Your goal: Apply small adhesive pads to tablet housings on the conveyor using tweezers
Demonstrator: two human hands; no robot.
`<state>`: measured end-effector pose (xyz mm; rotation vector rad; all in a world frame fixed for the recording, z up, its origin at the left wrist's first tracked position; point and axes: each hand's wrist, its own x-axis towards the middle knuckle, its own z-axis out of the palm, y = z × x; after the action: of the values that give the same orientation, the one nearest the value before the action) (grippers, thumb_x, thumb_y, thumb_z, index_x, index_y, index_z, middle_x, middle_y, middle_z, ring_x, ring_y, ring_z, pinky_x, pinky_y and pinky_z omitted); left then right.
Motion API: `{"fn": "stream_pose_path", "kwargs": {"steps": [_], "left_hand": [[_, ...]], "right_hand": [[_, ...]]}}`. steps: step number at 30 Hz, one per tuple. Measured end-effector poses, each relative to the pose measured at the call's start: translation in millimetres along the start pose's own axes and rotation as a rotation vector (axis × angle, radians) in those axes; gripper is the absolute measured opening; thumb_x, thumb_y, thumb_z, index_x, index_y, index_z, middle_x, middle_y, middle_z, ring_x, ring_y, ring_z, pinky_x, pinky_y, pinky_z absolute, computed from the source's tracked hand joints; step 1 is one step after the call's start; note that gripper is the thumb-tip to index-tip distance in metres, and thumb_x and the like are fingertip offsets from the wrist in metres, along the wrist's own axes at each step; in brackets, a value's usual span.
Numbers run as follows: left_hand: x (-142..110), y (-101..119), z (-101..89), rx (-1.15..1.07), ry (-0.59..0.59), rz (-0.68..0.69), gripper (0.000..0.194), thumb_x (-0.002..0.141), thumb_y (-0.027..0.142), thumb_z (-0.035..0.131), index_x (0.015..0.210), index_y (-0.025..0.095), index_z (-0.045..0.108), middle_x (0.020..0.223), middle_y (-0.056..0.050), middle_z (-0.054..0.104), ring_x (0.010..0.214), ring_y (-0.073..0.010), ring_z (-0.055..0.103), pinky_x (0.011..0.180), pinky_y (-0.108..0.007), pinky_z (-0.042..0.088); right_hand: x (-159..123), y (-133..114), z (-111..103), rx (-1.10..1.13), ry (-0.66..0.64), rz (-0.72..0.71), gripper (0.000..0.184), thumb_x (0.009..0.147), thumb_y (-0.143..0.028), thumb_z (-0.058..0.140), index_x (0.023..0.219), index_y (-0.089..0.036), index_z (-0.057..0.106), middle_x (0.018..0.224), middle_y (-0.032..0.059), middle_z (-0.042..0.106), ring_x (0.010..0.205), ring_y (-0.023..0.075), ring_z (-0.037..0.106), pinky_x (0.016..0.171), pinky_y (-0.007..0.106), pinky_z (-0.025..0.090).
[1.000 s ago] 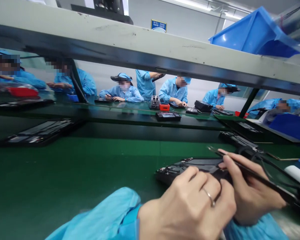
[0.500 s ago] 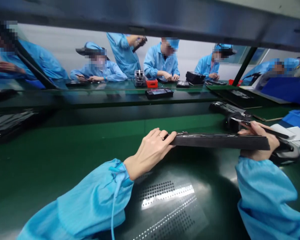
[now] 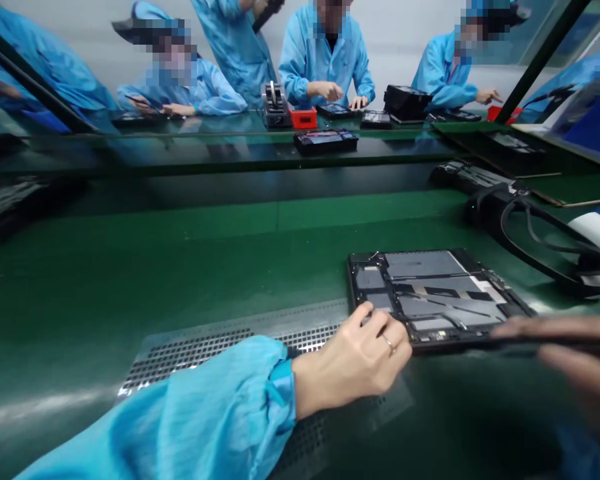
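Hands are busy at the near edge of the bench. The left hand [image 3: 353, 357] lies on the lower left corner of a tablet, with its fingers curled and resting on top, not pinching anything. It has a thin silver ring [image 3: 389, 344] on one finger. The right hand [image 3: 565, 347] is very blurry. Its fingers seem to close around a long dark tool [image 3: 525, 343], which lies across the near edge of the tablet.

The tablet [image 3: 433, 297] lies flat on the green bench [image 3: 180, 267], open with its insides showing. It has a black frame, and gray flat parts sit inside.

A metal mat with lots of little holes [image 3: 230, 350] lies under the left hand's blue sleeve [image 3: 230, 400]. The mat reaches close to the tablet. Just past the tablet on the right, a black cord [image 3: 510, 233] loops around near a black box [image 3: 490, 207].

Farther away, a long dark shelf [image 3: 205, 157] runs across the view, with a black tablet [image 3: 325, 141] on it. Behind that shelf, people in blue coats sit at work. One person's hands [image 3: 330, 90] are near a small tablet. A silver machine [image 3: 275, 107] and a red box [image 3: 303, 118] stand close by. A dark post [image 3: 543, 60] cuts across the top right corner.
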<state>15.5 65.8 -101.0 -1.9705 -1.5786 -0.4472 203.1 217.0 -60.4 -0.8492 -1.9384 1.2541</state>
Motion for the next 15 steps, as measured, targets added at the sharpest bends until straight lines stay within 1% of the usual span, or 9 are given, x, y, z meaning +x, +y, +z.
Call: {"fn": "stream_pose_path", "kwargs": {"steps": [1,2,3,5,6,8,11,12,15], "left_hand": [[-3,4,4.6,-0.013,0.008,-0.002,0.025,0.087,0.006,0.033,0.080,0.010,0.057,0.077,-0.006,0.060,0.067,-0.0160,0.057,0.071,-0.034,0.051],[-6,7,9.0,-0.021,0.018,-0.005,0.025,0.087,0.006,0.033,0.079,0.011,0.056,0.077,-0.006,0.060,0.067,-0.0161,0.057,0.073,-0.035,0.051],[-9,9,13.0,-0.028,0.029,-0.008,0.025,0.086,0.006,0.033,0.078,0.011,0.056,0.077,-0.006,0.060,0.068,-0.0164,0.058,0.076,-0.037,0.050],[-13,10,19.2,-0.034,0.052,-0.012,0.023,0.086,0.006,0.034,0.078,0.011,0.055,0.079,-0.007,0.060,0.074,-0.0183,0.059,0.084,-0.042,0.048],[-14,10,21.2,-0.035,0.060,-0.015,0.022,0.085,0.006,0.035,0.079,0.011,0.055,0.081,-0.007,0.060,0.077,-0.0194,0.059,0.087,-0.044,0.047],[-16,10,23.0,-0.038,0.071,-0.020,0.019,0.085,0.007,0.036,0.079,0.011,0.055,0.082,-0.008,0.060,0.079,-0.0204,0.060,0.089,-0.046,0.045],[-15,11,22.4,-0.041,0.076,-0.023,0.017,0.085,0.008,0.038,0.080,0.011,0.054,0.082,-0.008,0.060,0.079,-0.0199,0.060,0.089,-0.046,0.046],[-15,11,22.0,-0.040,0.075,-0.024,0.017,0.085,0.007,0.038,0.080,0.011,0.054,0.082,-0.008,0.060,0.079,-0.0197,0.060,0.089,-0.046,0.046],[-14,12,21.6,-0.036,0.073,-0.023,0.017,0.085,0.007,0.038,0.080,0.011,0.054,0.082,-0.007,0.060,0.080,-0.0203,0.060,0.088,-0.045,0.047]], "right_hand": [[-16,-2,12,-0.040,-0.053,0.035,0.009,0.066,-0.033,0.072,0.070,-0.025,0.073,0.077,0.0035,0.069,0.081,0.0195,0.065,0.073,0.021,0.050],[-29,-3,25,-0.043,-0.149,0.114,0.009,0.066,-0.033,0.072,0.070,-0.025,0.073,0.077,0.0023,0.069,0.078,0.0187,0.064,0.071,0.021,0.050],[-39,-1,37,-0.003,-0.222,0.179,0.009,0.066,-0.033,0.072,0.068,-0.025,0.072,0.076,0.0015,0.069,0.076,0.0181,0.064,0.070,0.021,0.050],[-50,6,55,0.080,-0.314,0.295,0.012,0.068,-0.036,0.069,0.068,-0.024,0.072,0.076,0.0004,0.068,0.075,0.0164,0.063,0.070,0.020,0.048],[-51,12,61,0.116,-0.331,0.334,0.014,0.070,-0.036,0.068,0.069,-0.023,0.071,0.077,0.0004,0.068,0.076,0.0160,0.063,0.071,0.019,0.048],[-50,23,65,0.146,-0.373,0.369,0.015,0.072,-0.036,0.068,0.073,-0.022,0.072,0.079,0.0012,0.068,0.078,0.0160,0.064,0.072,0.018,0.048],[-45,35,64,0.152,-0.426,0.356,0.016,0.071,-0.035,0.069,0.076,-0.021,0.072,0.079,0.0024,0.069,0.076,0.0171,0.065,0.070,0.020,0.050],[-45,36,63,0.151,-0.422,0.352,0.016,0.070,-0.035,0.070,0.075,-0.021,0.072,0.078,0.0026,0.069,0.075,0.0173,0.065,0.068,0.020,0.050],[-47,32,65,0.152,-0.338,0.384,0.016,0.069,-0.036,0.070,0.069,-0.020,0.071,0.071,0.0013,0.066,0.072,0.0164,0.063,0.065,0.019,0.048]]}}
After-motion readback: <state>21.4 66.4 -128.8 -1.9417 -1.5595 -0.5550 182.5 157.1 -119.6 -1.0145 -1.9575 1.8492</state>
